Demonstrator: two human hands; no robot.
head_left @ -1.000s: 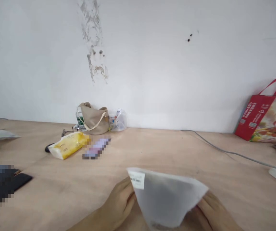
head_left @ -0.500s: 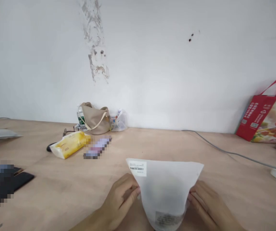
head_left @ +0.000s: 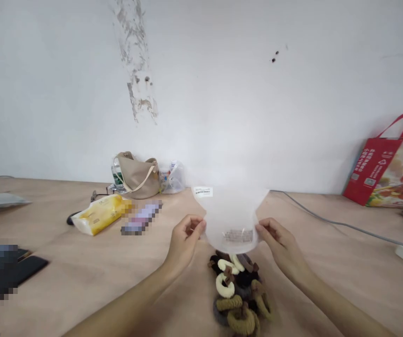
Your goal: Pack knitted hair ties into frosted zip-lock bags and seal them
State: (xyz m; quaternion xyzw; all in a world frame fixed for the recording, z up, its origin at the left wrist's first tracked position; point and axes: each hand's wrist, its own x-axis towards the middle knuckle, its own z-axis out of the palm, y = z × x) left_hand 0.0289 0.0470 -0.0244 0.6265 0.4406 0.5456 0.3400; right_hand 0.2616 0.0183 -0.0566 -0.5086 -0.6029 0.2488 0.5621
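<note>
Well, your left hand (head_left: 185, 238) and right hand (head_left: 280, 245) had each narrowed to a pinch on opposite sides of a translucent white plastic pouch (head_left: 231, 220), holding it up with its wider end at the top. That two-sided grip kept the pouch spread and lifted clear of a heap of brown, black and cream fabric hair ties (head_left: 238, 295), which lay just below it on a pale plywood tabletop (head_left: 82, 281). You had open tabletop on both sides of the heap, with a yellow wrapped packet (head_left: 99, 215) well off to the left and a grey cable (head_left: 342, 224) running along the right.
</note>
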